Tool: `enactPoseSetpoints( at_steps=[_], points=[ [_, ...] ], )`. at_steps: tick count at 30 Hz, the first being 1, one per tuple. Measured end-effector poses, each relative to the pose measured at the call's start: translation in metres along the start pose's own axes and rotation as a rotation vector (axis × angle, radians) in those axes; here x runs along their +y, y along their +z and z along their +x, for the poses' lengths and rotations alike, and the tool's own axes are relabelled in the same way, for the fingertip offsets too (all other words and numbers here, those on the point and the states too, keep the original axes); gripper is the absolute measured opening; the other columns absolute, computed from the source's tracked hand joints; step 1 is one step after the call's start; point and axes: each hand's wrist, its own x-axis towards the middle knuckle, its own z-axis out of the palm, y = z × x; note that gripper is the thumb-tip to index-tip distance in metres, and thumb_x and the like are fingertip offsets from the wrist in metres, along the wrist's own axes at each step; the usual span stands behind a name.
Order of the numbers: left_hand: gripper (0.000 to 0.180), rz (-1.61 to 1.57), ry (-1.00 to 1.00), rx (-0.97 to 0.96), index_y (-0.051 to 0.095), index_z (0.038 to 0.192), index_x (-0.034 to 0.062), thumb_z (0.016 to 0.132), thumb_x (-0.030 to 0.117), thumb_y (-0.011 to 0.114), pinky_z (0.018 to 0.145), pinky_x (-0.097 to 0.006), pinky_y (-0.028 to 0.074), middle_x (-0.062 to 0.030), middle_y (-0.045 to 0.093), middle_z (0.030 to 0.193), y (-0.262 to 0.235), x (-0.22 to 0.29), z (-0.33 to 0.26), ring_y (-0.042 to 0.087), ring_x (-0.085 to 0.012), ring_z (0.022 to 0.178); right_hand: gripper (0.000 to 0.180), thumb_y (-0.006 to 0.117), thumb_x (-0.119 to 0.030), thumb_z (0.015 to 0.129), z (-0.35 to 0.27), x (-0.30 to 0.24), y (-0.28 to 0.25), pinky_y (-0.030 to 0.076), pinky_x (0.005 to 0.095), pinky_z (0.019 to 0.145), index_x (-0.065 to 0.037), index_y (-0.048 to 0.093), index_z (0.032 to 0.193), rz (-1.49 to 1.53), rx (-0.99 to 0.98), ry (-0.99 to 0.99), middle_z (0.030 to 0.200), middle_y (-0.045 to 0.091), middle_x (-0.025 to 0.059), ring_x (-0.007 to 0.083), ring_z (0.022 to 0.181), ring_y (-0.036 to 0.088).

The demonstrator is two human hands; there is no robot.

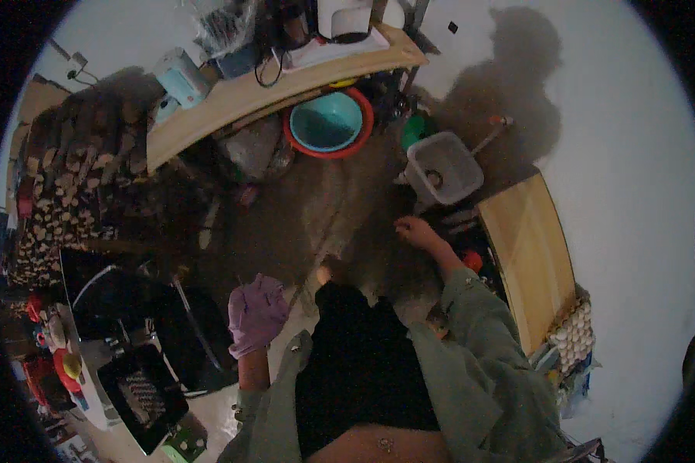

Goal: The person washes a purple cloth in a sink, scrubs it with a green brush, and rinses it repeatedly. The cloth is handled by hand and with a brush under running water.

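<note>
Clutter on every side of a narrow strip of floor, in dim light.

Right hand [415,230] is bare and stretched forward, fingertips drawn together; too small to tell whether pinching anything. Just beyond it, apart from the fingertips, sits the bin [442,166], grey, open-topped, on the floor near the end of the board [529,258].

Left hand [256,312] is in a purple glove, held low by the hip, fingers curled down and close together. Palm hidden, so cannot tell if anything is held. Nearest to it, below and to the left, is the black tray [140,393] with a grate in it.

Risks, as judged from here:
- **Bin:** could tip if caught at the rim by a leaning reach; it looks light.
- **Eggs [571,328]:** stacked at the board's near end, close behind the right elbow. Could be knocked by the loose sleeve on drawing back.
- **Black tray:** could be bumped by the gloved hand swinging out.
- **Basins [328,122]:** could be clipped while stepping forward, since they lie well ahead under the shelf, half in shadow.
</note>
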Motion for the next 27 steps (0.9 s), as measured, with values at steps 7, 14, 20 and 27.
enactPoseSetpoints(
  at_steps=[7,14,20,27],
  points=[
    [0.031,0.756,0.064,-0.121,0.052,0.117,0.0063,0.09,0.021,0.053,0.084,-0.032,0.044,-0.0067,0.055,0.112,0.007,0.006,0.108,0.053,-0.0208,0.098,0.038,0.06,-0.034,0.091,0.06,0.034,-0.07,0.051,0.0455,0.082,-0.005,0.065,0.114,-0.345,-0.028,0.06,0.102,0.068,0.0186,0.0356,0.093,0.065],
    [0.03,1.854,0.534,-0.076,0.056,0.116,0.0086,0.09,0.024,0.056,0.086,-0.033,0.044,-0.0036,0.059,0.108,0.053,0.01,0.191,0.057,-0.0222,0.095,0.039,0.058,-0.033,0.092,0.166,0.048,-0.162,0.049,0.0459,0.088,-0.002,0.064,0.115,-0.232,0.185,0.248,0.111,0.066,0.0208,0.0376,0.101,0.063],
    [0.024,2.037,0.494,-0.06,0.061,0.108,0.0125,0.088,0.026,0.059,0.088,-0.035,0.044,-0.0047,0.062,0.111,0.095,-0.004,0.212,0.058,-0.0243,0.102,0.036,0.059,-0.027,0.093,0.263,0.07,-0.168,0.049,0.0423,0.092,-0.003,0.062,0.119,-0.194,0.218,-0.041,0.115,0.066,0.0178,0.0355,0.105,0.062],
    [0.019,1.998,0.438,-0.012,0.064,0.101,0.0149,0.086,0.026,0.062,0.087,-0.039,0.045,-0.0066,0.064,0.113,0.121,-0.014,0.227,0.06,-0.0262,0.107,0.033,0.064,-0.015,0.091,0.33,0.167,-0.087,0.051,0.0414,0.089,-0.006,0.061,0.123,-0.491,0.111,-0.753,0.116,0.065,0.0147,0.0309,0.103,0.063]
  ],
)
